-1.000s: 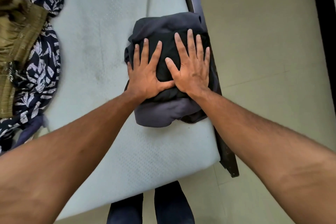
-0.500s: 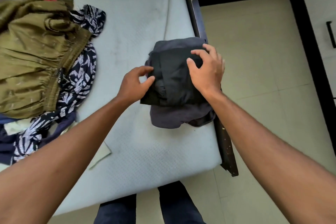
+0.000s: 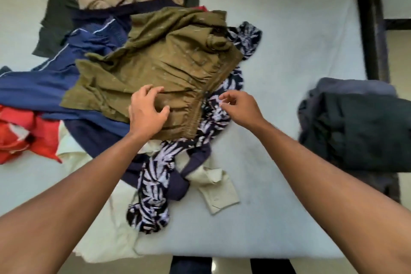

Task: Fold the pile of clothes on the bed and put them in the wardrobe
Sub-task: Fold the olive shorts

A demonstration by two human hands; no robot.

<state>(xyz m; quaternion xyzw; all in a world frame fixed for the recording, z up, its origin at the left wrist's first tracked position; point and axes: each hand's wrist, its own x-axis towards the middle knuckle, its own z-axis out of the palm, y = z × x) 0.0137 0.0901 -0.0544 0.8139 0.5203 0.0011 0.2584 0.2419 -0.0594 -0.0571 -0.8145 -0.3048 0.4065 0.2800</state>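
Bare mattress [image 3: 278, 62] between clothes pile [image 3: 169, 58] and folded dark stack [image 3: 360, 127], bed frame [image 3: 371, 29] along right edge

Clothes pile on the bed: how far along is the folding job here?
Done: one folded dark stack sits far right on the bed. In hand: the left hand grips the olive garment, right hand poised beside it. Left: the mixed pile unfolded, nothing put away.
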